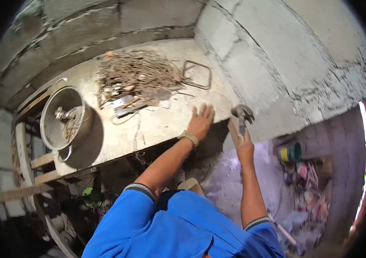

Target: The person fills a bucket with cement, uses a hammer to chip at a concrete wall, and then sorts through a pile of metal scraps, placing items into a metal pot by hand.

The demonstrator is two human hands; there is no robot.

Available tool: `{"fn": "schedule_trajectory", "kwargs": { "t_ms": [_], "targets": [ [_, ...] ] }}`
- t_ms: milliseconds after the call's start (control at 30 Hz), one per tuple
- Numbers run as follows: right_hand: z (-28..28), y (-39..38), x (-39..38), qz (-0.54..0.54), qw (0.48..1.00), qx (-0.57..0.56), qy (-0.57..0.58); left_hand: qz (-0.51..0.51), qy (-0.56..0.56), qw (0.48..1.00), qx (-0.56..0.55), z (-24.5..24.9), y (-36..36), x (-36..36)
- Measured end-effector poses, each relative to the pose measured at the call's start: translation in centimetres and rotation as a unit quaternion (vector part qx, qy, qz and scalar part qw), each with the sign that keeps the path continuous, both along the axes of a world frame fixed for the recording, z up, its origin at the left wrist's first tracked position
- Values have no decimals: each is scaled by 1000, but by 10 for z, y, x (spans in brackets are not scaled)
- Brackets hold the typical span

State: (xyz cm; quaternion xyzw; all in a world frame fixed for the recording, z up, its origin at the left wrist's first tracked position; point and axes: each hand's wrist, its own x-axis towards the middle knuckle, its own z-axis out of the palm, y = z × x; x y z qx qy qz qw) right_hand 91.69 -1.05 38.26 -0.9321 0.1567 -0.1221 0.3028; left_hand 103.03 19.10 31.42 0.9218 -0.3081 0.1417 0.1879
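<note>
My left hand (pixel 201 124), with a watch (pixel 189 137) at the wrist, lies with fingers stretched on the pale tabletop (pixel 170 124) near its front edge. In my right hand (pixel 245 150) is a claw hammer (pixel 243 113), held by the handle with its head up. A narrow strip of wood (pixel 233 132) shows right beside the handle, at the table's right corner. Past my left hand lies a heap of thin sticks or rods (pixel 135 71), with flat scraps (pixel 133 106) along its near side. A bent metal frame (pixel 197 75) sits at the heap's right end.
A metal pot (pixel 86 120) with lumpy contents stands on the left of the tabletop. Grey block walls (pixel 256 43) close in behind and to the right. A wooden frame (pixel 23 150) is at far left. Lower right, a green bucket (pixel 294 152) and mixed clutter (pixel 310 189) lie on the floor.
</note>
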Motion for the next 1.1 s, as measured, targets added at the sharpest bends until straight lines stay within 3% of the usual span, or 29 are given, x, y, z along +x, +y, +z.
{"fn": "schedule_trajectory", "kwargs": {
  "t_ms": [100, 200, 300, 333, 367, 400, 467, 600, 733, 867, 933, 1000, 1033, 1067, 1100],
  "targets": [
    [2, -6, 1, 33, 999, 24, 29, -12, 61, 997, -35, 8, 9, -7],
    [-14, -13, -5, 51, 999, 1, 9, -29, 104, 988, -113, 50, 49, -58],
    [-65, -50, -5, 125, 991, -13, -43, -7, 105, 983, -150, 55, 97, -108],
    [-61, -46, -5, 81, 982, 167, -23, 28, 108, 984, -141, 47, 116, -126],
    [-24, -24, -8, 7, 941, 328, 79, 65, 94, 975, -191, 37, 135, -143],
    [-27, -19, -9, 18, 934, 347, 80, 97, 77, 963, -241, 32, 152, -163],
    [-17, -7, -8, 80, 896, 423, 104, 268, 88, 923, -262, 41, 183, -202],
    [2, 30, 11, 127, 851, 492, 135, 501, 20, 802, -326, 58, 246, -248],
    [-4, 61, 38, 131, 829, 523, 147, 597, -64, 738, -309, 64, 305, -273],
    [-7, 75, 62, 140, 882, 416, 171, 650, -91, 702, -275, 42, 370, -291],
    [2, 83, 72, 144, 937, 249, 200, 642, -56, 661, -384, 41, 402, -293],
    [-4, 74, 88, 127, 943, 228, 208, 618, -27, 625, -476, 54, 429, -286],
    [-28, 66, 99, 191, 976, 75, 69, 577, -19, 620, -531, 53, 445, -280],
    [-22, 75, 95, 244, 964, -84, -68, 526, 10, 594, -609, 75, 448, -268],
    [-9, 76, 93, 190, 975, -76, 86, 494, 52, 589, -637, 88, 455, -256]
  ]
}}
